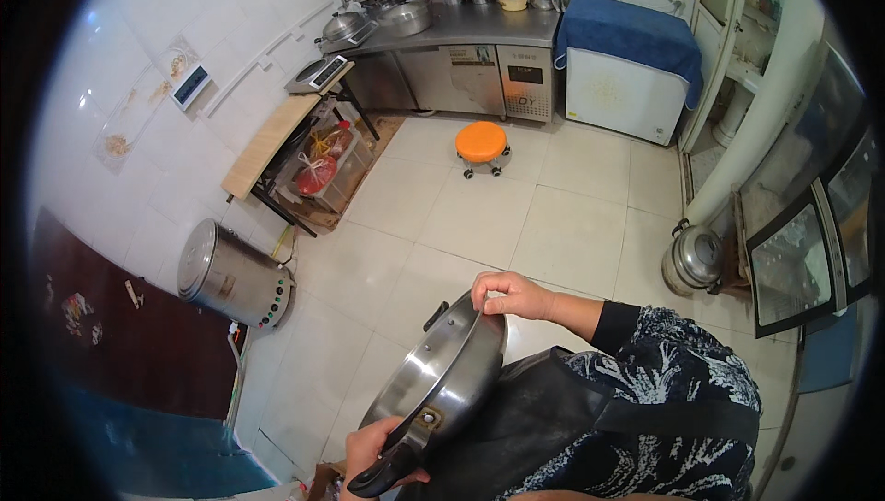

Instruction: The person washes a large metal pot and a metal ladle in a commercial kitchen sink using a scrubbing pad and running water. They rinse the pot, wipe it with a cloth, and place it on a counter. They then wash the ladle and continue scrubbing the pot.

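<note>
A deep stainless steel pan (449,369) is held tilted on its side against a black apron (515,425), its open top facing left. My left hand (370,456) grips the pan at its black handle (387,468), low in the view. The fingers of my right hand (508,293) are hooked over the rim at the upper end. Near that end, a second black handle (435,316) shows beyond the rim. Rivets are visible on the bare inner wall; part of the interior is hidden.
An orange wheeled stool (482,141) stands on the tiled floor (477,224). To the left are a steel electric cooking barrel (235,276) and a narrow wooden table (283,131). A steel counter (470,27), a towel-covered chest freezer (622,93) and a lidded pot (691,262) stand farther off.
</note>
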The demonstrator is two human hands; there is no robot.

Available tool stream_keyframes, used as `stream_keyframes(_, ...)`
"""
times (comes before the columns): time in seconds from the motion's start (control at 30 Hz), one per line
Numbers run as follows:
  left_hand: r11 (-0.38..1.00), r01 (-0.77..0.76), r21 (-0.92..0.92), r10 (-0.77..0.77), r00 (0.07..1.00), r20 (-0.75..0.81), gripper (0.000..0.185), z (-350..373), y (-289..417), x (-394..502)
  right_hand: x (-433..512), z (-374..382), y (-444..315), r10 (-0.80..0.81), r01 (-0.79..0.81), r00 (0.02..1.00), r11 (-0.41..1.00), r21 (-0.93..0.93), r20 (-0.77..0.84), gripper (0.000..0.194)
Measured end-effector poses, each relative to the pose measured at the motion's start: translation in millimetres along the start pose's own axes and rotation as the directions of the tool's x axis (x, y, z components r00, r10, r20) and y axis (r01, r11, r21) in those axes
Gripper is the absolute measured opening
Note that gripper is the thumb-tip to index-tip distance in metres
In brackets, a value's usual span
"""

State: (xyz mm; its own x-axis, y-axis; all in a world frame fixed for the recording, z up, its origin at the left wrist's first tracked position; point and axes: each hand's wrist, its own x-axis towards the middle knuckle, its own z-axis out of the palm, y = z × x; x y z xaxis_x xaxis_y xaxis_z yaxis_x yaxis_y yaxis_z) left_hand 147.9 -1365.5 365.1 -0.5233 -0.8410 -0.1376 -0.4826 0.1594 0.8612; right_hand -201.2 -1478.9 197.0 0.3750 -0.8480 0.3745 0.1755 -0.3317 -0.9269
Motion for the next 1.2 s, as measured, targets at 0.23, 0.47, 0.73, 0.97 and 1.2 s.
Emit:
stream_keyframes(0.23, 0.944, -0.276, 0.18, 0.265, 0.961, 0.084, 0.061, -101, -27, 102, 86, -13, 21, -0.058, 0.051, 0.99, 0.997, -0.063, -0.127, 0.021)
stream_keyframes(0.47, 0.916, -0.361, 0.172, 0.319, 0.919, 0.232, 0.061, -229, -59, 180, 199, 1, 19, -0.042, -0.005, 0.964, 0.984, -0.175, -0.263, 0.028)
stream_keyframes(0.73, 0.835, -0.53, 0.147, 0.502, 0.844, 0.188, 0.069, -309, -95, 243, 291, -3, 46, -0.032, -0.029, 0.963, 0.976, -0.218, -0.269, 0.044)
stream_keyframes(0.97, 0.888, -0.423, 0.182, 0.401, 0.904, 0.146, 0.065, -351, -125, 318, 380, -47, 106, 0.006, -0.035, 0.979, 0.99, -0.135, -0.206, 0.037)
stream_keyframes(1.2, 0.897, -0.367, 0.247, 0.343, 0.929, 0.138, 0.069, -396, -145, 427, 493, -112, 185, -0.047, 0.037, 0.986, 0.997, -0.062, -0.159, 0.036)
